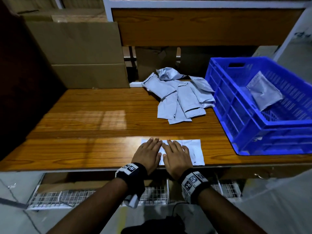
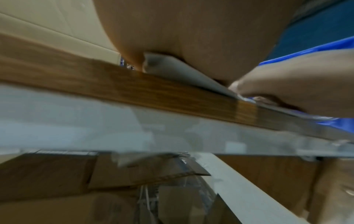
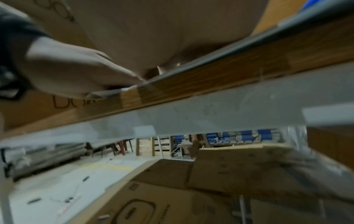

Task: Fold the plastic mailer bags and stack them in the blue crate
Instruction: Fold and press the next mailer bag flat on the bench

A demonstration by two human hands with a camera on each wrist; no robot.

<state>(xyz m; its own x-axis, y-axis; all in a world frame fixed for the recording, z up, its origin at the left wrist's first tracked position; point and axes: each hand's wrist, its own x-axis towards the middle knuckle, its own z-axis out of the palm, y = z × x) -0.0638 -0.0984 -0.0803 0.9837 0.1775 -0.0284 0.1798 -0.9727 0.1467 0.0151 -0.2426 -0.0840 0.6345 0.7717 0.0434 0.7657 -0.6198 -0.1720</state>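
I am pressing both palms flat on a white mailer bag (image 1: 194,151), fingers straight and spread, gripping nothing. My left hand (image 1: 148,153) is lying over the bag's left end and my right hand (image 1: 177,155) is lying just beside it, the two thumbs nearly touching. The bag is lying lengthwise along the near edge of the wooden table (image 1: 94,129), and its right end is sticking out bare past my right fingers.

In the left wrist view, the bag's folded edge (image 2: 172,68) is showing under my palm, resting on the table's front edge (image 2: 134,89), with my other hand (image 2: 298,84) close beside it. In the right wrist view, my left hand (image 3: 76,68) is pressing down at the table's edge (image 3: 210,81); both wrist views are blurred.

Ahead of my hands and a little to the right, well apart from them, a loose pile of grey mailer bags (image 1: 179,97) is lying crumpled on the table. To the right of my right hand, the blue crate (image 1: 249,132) is sitting on the table, touching that pile's far right side, and one folded bag (image 1: 263,92) is lying inside it. Beyond my left hand, a flattened cardboard box (image 1: 81,54) is leaning upright at the back of the table.
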